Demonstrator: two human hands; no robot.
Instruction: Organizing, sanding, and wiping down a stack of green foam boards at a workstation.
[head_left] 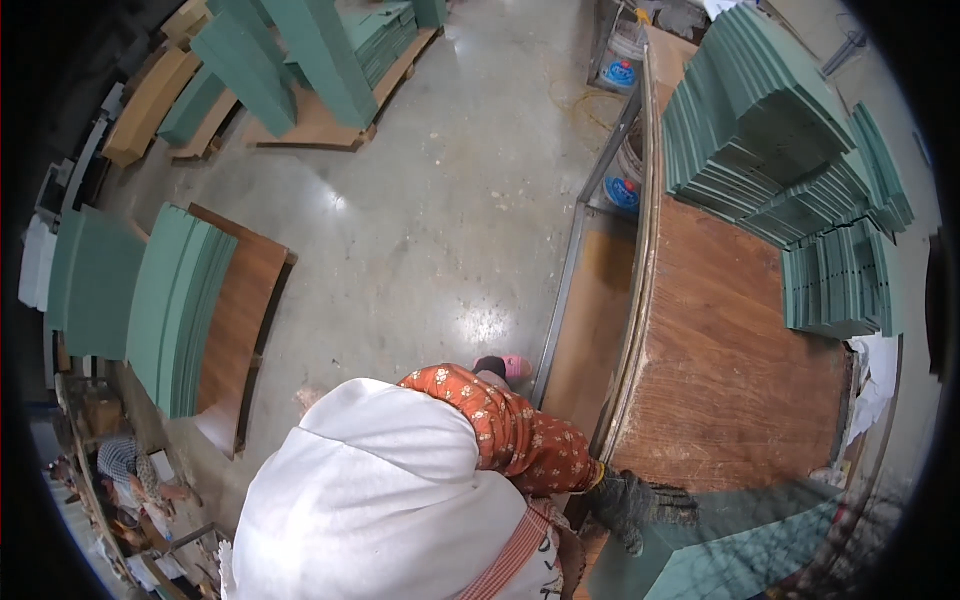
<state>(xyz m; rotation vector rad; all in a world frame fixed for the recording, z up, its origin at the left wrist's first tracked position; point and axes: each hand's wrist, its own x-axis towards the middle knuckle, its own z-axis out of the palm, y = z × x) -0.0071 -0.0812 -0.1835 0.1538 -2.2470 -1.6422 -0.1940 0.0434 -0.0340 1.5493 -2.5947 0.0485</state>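
Observation:
My left hand (638,505), in a dark grey work glove, reaches to the right from an orange patterned sleeve (525,430). It lies on the near-left corner of a thick green board or block (740,565) at the lower right. The fingers are stretched out along its far edge, and the thumb sits apart, lower down. Dark blurred strands cover part of the green surface. White cloth (370,490) with a red striped trim covers my body at the bottom. My right hand is out of sight.
The brown worktable (740,350) carries tall stacks of green panels (760,120) at its far end. A metal frame (575,290) runs along its left side, with buckets (622,190) near it. More green panels (180,310) stand on a pallet at left. Long green blocks (320,60) lie farther off.

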